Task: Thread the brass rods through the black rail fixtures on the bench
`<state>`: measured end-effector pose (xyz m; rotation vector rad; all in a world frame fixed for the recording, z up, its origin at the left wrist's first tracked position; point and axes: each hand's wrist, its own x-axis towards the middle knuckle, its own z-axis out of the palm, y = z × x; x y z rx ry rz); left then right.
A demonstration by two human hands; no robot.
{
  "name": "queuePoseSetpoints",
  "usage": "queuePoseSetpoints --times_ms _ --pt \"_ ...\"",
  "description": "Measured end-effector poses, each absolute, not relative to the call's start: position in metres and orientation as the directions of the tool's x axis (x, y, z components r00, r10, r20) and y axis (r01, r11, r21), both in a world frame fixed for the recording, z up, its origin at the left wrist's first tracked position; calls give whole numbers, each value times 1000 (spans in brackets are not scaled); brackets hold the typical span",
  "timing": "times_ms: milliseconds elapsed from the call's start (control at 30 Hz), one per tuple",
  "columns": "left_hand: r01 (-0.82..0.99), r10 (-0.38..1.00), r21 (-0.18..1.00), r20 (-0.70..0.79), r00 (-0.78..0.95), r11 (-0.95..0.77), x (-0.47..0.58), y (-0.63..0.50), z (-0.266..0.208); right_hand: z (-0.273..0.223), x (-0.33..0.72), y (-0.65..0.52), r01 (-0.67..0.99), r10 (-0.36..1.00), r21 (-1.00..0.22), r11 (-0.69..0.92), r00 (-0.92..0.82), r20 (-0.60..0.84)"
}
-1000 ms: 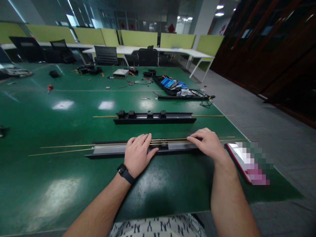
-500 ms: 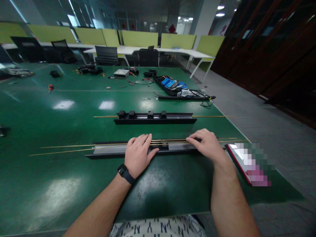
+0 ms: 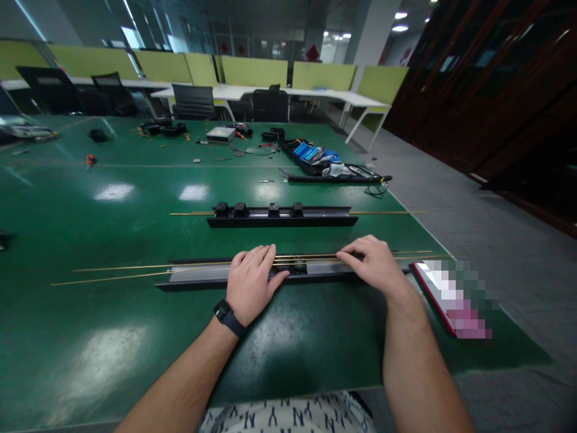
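Observation:
A long black channel rail [image 3: 189,287] with a pale inner floor lies across the table before me. Thin brass-coloured rods [image 3: 121,268] run along it and stick out past both ends. My left hand [image 3: 252,279], with a dark watch on the wrist, lies over the rail and rods, fingers stretched out and thumb apart. Something dark, partly hidden, is beneath it. Just right of that thumb, a small black block [image 3: 299,264] sits in the channel. My right hand [image 3: 372,263] pinches a rod between thumb and fingers above the rail's right part.
Farther back lies a second black rail [image 3: 283,222] carrying several black blocks and rods. A tablet-like device [image 3: 435,294] with a red edge, partly pixelated, is at right. Behind are a black tray [image 3: 293,154] with blue packets, a grey box [image 3: 220,134] and scattered small parts.
Both hands keep nearly the same places on the rail and rods. The whole view has shifted very slightly.

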<state>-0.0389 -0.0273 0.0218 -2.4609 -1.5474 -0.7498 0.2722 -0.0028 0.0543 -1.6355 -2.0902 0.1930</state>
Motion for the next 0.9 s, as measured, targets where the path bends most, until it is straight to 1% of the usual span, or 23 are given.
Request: queuePoseSetpoints --times_ms 467,700,900 --pt "874 805 143 479 350 -465 -39 -26 21 54 278 -3 899 951 -366 241 -144 274" --pt "876 804 132 479 353 -463 -38 -27 23 54 269 -3 883 944 -370 290 -199 263" --pt "874 806 142 476 351 -465 -39 -27 23 53 272 -1 880 946 -376 288 -200 257"
